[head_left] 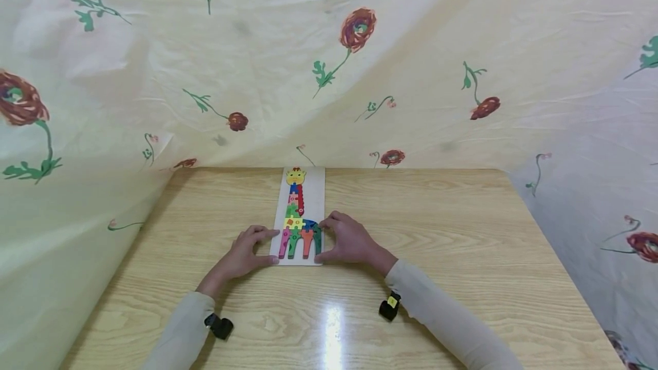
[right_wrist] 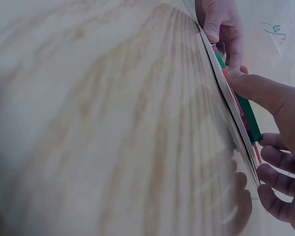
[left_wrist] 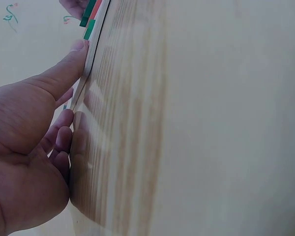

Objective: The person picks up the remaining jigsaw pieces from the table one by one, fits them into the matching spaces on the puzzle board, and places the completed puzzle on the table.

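A giraffe puzzle of coloured pieces [head_left: 292, 210] lies on a white board [head_left: 313, 193] on the table. My left hand [head_left: 243, 254] touches the board's lower left edge, thumb and index finger spread apart. In the left wrist view, its thumb [left_wrist: 64, 73] rests against the board's edge. With thumb and index finger at opposite ends, my right hand [head_left: 352, 238] holds the dark green leg piece [head_left: 317, 240] at the board's lower right. That piece [right_wrist: 249, 118] looks raised from the board in the right wrist view. Its underside is hidden.
The wooden table [head_left: 437, 227] extends around the board. A flowered cloth [head_left: 288, 73] hangs behind the table and along its sides. Black wrist cameras [head_left: 389, 307] sit below both sleeves. Light reflects off the table's front.
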`<state>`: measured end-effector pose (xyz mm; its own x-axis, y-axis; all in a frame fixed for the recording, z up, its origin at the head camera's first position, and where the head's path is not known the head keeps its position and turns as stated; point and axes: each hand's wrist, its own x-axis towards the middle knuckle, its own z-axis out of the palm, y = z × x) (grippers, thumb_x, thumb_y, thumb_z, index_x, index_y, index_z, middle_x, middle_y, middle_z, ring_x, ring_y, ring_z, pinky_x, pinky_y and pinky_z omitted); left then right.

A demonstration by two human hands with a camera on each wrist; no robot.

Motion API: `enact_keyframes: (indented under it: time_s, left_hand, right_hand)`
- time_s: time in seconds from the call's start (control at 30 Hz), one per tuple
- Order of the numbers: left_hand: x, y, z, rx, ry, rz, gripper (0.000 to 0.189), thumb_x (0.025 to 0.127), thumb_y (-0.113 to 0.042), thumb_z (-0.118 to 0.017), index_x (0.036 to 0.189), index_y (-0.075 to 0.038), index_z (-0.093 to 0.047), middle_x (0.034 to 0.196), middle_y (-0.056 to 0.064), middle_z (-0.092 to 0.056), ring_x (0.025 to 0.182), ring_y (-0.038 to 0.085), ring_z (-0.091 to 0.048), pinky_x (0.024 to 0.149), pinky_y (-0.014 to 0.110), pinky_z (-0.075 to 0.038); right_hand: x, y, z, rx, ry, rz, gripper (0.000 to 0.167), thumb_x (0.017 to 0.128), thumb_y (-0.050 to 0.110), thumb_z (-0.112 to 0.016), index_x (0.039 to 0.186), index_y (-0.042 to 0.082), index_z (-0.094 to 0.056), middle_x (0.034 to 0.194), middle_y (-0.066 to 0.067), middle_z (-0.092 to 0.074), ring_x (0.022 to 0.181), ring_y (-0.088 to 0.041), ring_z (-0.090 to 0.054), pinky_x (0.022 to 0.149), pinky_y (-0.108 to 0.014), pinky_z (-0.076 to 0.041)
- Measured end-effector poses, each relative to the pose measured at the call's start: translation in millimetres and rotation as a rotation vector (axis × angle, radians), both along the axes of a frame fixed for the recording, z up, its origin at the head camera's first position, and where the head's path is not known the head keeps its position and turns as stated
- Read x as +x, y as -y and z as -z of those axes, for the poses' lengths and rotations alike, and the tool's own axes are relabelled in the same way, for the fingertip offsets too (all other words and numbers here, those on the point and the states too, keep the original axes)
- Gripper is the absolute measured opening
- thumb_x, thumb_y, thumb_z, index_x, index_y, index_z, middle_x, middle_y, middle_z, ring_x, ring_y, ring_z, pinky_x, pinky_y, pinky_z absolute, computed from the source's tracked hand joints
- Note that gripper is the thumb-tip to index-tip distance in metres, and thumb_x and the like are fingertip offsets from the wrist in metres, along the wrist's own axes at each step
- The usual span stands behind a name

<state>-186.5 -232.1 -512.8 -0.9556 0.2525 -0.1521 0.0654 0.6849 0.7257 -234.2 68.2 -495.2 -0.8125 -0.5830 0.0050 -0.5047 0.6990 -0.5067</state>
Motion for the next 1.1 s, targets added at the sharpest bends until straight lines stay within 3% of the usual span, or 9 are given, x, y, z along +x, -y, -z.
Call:
enact_keyframes:
  time_s: [0.73, 1.1]
  left_hand:
    - [0.4, -2.2, 0.4, 0.001, 0.001, -0.003, 0.065, 0.086, -0.032, -0.084, 0.145, -0.021, -0.060, 0.144, 0.011, -0.048, 0.130, 0.033, -0.039, 0.109, 0.060, -0.031]
    - [1.6, -0.9, 1.5, 0.000, 0.011, -0.011, 0.065, 0.087, -0.032, -0.083, 0.146, -0.021, -0.059, 0.145, 0.011, -0.047, 0.130, 0.033, -0.038, 0.110, 0.060, -0.031]
  right_hand:
    - [-0.6, -3.2, 5.1, 0.004, 0.005, 0.013, 0.084, 0.069, 0.064, -0.087, 0.130, 0.010, -0.069, 0.120, -0.001, -0.061, 0.103, -0.016, -0.055, 0.096, -0.038, -0.051]
    - [-1.9, -28.9, -18.4, -0.083, -0.015, 0.102, 0.068, 0.083, 0.054, -0.081, 0.134, 0.011, -0.066, 0.117, -0.006, -0.065, 0.103, -0.022, -0.062, 0.085, -0.040, -0.053]
